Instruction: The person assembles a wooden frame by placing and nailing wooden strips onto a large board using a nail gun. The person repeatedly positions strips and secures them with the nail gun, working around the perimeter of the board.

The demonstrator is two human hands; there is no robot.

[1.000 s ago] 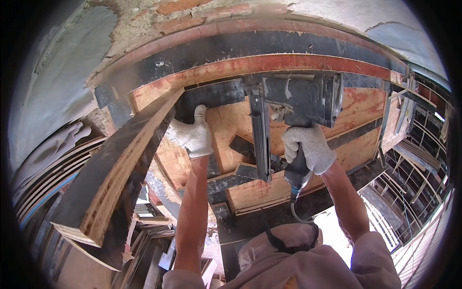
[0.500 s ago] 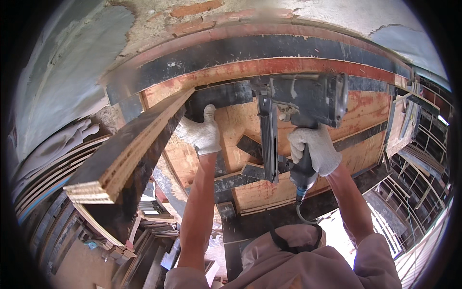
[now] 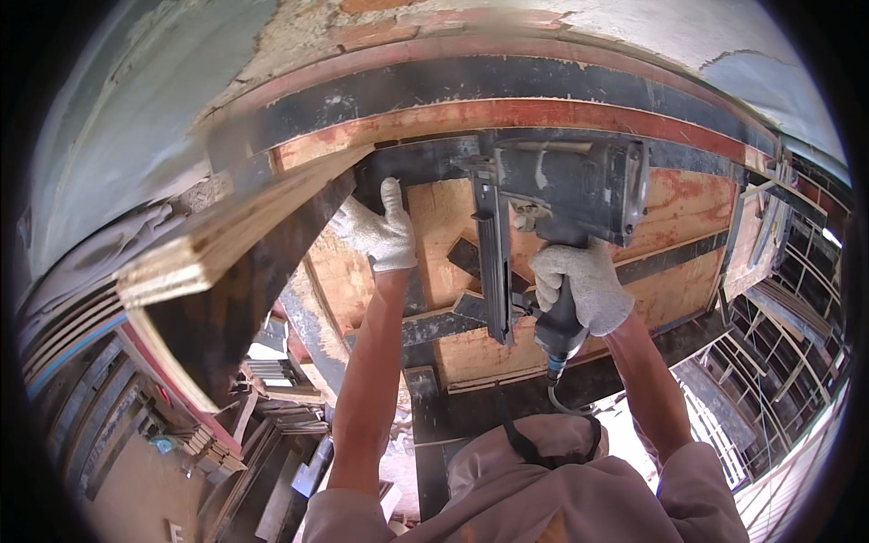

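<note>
My right grip [image 3: 581,294] clasps the nail gun [image 3: 561,195] at centre frame; my left grip [image 3: 378,233] presses flat, fingers open, against the plywood board [image 3: 272,217] at upper left.

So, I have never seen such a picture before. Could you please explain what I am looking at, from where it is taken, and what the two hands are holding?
The picture comes from a wide fisheye camera worn on a person's head, so straight edges look bent. The two bare forearms entering from below belong to that person, and both hands wear white work gloves. The view faces worn plywood panels with dark strips, under a dark beam and rough plaster. The right hand grips the handle of a dark nail gun, whose top is against the boards; a hose hangs from the handle. The left hand presses on the upper end of a long plywood board, which slants down to the left. Below, stacked timber and scaffolding are visible.
</note>
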